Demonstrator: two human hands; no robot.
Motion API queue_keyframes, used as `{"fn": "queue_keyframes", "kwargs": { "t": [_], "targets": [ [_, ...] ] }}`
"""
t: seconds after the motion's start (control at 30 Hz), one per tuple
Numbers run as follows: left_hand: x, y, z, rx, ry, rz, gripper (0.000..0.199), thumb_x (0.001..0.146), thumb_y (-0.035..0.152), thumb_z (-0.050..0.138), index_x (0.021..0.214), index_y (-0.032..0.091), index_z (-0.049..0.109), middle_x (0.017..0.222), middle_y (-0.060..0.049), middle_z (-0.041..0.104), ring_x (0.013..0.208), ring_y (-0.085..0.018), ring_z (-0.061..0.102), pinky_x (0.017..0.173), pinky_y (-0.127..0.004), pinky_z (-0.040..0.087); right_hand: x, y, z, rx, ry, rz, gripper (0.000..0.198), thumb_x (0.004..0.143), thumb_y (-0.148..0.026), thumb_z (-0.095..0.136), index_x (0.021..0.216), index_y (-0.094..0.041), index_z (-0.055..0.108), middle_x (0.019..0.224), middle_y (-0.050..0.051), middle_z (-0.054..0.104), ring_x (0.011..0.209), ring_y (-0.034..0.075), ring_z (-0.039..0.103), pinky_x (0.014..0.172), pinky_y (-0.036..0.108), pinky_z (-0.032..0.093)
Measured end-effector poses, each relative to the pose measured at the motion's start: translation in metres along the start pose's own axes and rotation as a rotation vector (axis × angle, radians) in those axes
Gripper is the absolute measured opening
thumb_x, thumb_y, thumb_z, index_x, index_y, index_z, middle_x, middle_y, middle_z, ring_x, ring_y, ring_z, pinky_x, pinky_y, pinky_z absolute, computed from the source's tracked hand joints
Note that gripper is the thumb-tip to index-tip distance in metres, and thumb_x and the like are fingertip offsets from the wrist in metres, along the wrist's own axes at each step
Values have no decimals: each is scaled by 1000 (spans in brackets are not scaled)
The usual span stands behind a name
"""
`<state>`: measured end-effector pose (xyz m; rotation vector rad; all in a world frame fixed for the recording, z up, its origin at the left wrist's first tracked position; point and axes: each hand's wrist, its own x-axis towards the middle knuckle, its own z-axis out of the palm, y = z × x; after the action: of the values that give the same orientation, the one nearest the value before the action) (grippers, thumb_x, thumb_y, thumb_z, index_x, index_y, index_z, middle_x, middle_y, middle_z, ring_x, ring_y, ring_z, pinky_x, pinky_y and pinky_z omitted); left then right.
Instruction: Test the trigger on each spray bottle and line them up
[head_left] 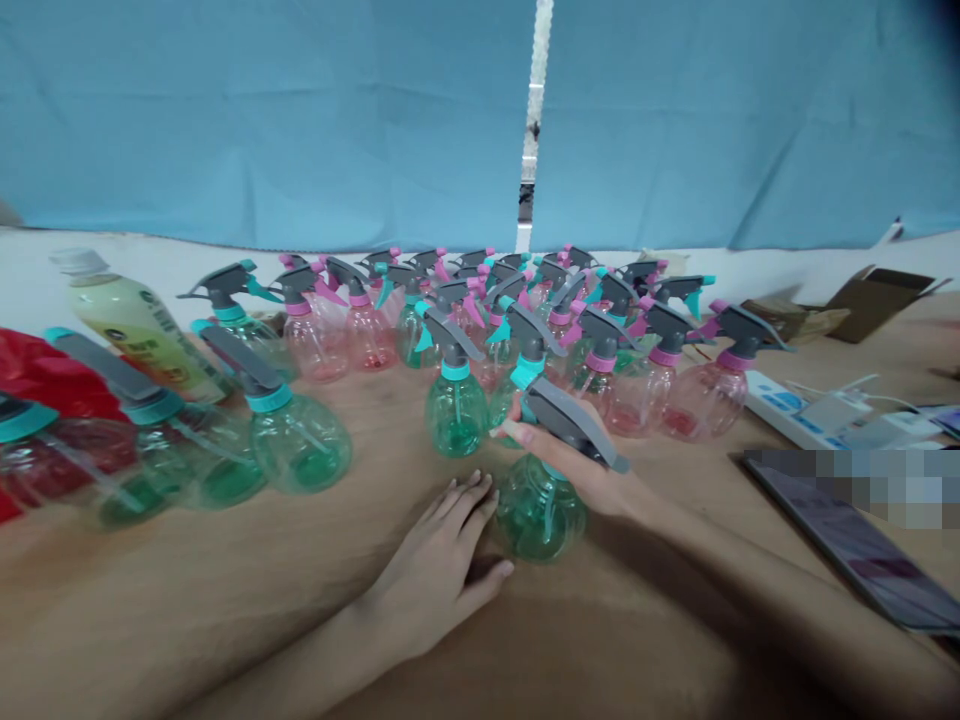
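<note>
A round green spray bottle (541,510) with a grey and teal trigger head stands in front of me. My right hand (574,450) is closed round its neck, just under the spray head. My left hand (444,560) lies flat on the wooden table (300,620), fingers stretched out, to the left of that bottle. Its thumb points towards the bottle's base; whether it touches cannot be told. Just behind stands another green spray bottle (456,410) with a teal collar. Pink spray bottles, one of them at the right end (705,395), stand in rows farther back among green ones.
Several green spray bottles line the left, the nearest to me being one (300,440) with a teal collar. Behind them are a drink bottle (142,325) and a red bag (52,375). To the right lie a dark tablet-like device (847,540), a white power strip (795,410) and an open cardboard box (877,300).
</note>
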<state>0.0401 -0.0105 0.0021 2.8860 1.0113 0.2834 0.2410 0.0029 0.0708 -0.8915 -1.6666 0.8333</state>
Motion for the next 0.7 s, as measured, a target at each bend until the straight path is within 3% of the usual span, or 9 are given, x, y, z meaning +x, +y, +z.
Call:
{"fn": "queue_keyframes", "kwargs": {
  "t": [0.43, 0.7],
  "targets": [
    [-1, 1, 0, -11, 20, 3, 55, 93, 45, 50, 134, 9, 43, 144, -17, 40, 133, -30, 36, 106, -48, 34, -2, 2, -2, -66, 25, -13, 20, 86, -42, 57, 85, -22, 56, 67, -3, 55, 64, 12, 53, 58, 26, 39],
    [1, 0, 0, -10, 28, -5, 53, 92, 46, 50, 132, 11, 45, 143, -17, 41, 132, -30, 38, 105, -48, 35, -2, -2, 1, 58, -38, 6, 15, 86, -37, 59, 94, -24, 60, 77, -1, 54, 60, 11, 46, 68, 29, 45]
  ]
}}
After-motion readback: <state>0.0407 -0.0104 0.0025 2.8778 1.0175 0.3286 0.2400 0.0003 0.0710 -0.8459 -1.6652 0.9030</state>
